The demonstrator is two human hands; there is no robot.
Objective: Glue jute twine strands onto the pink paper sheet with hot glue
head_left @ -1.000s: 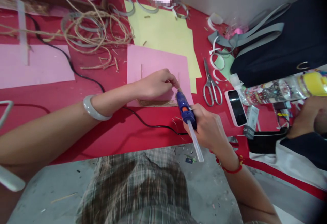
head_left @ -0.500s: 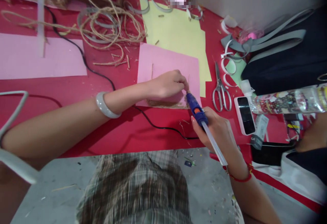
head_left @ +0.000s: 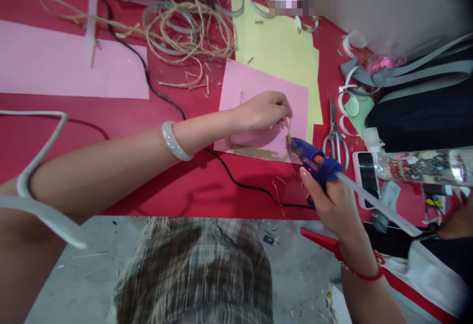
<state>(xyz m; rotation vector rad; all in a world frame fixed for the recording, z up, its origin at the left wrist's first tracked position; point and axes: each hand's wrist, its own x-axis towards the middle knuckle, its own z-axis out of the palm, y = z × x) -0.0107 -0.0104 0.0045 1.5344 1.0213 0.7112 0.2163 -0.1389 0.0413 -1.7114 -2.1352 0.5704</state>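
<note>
My left hand (head_left: 264, 111), with a pale bangle at the wrist, is closed in a pinch over the pink paper sheet (head_left: 298, 98). A thin piece of twine (head_left: 289, 127) hangs from its fingertips. Wrapped in my right hand (head_left: 334, 205) is a blue glue gun (head_left: 314, 159), a long translucent glue stick (head_left: 380, 206) jutting from its back. Its nozzle, smeared with fibres, meets the paper's right side by the twine's lower end. Along the sheet's near edge lies a band of twine strands (head_left: 254, 153). The left forearm and hand hide part of the sheet.
Yellow paper (head_left: 277, 38) lies beneath the pink sheet. A tangled twine coil (head_left: 192, 28) sits behind left. Scissors (head_left: 335, 139), a phone (head_left: 367, 178) and a bottle (head_left: 424, 165) are to the right. A black cord (head_left: 236, 178) crosses the red table. Another person's hand (head_left: 458, 215) shows at far right.
The glue gun has swung flatter, its rear moving right with my right hand. My left fingers have lifted a little away from the nozzle, showing the twine between. The whole view has shifted.
</note>
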